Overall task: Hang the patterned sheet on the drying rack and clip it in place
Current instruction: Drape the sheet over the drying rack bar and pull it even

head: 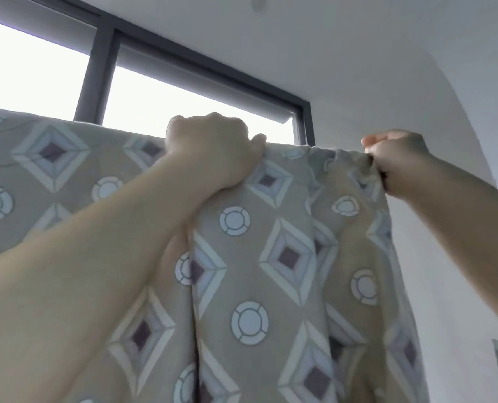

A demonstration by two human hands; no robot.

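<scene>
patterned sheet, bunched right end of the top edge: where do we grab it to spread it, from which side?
Grip the patterned sheet at its gathered top-right corner, where the right hand already pinches it, and come from the right end, pulling outward along the edge. The folds crowd there, while the left hand pins the flatter part at the top edge. The rack itself is hidden under the cloth.

This looks like a room in a home, seen from below. A large window (143,91) with a dark frame (96,74) lets in bright daylight, beneath a plain white ceiling (344,39) that curves into a white wall (460,228). A beige sheet (256,271) printed with diamonds and circles hangs across the window, the sort of household linen dried indoors.
</scene>
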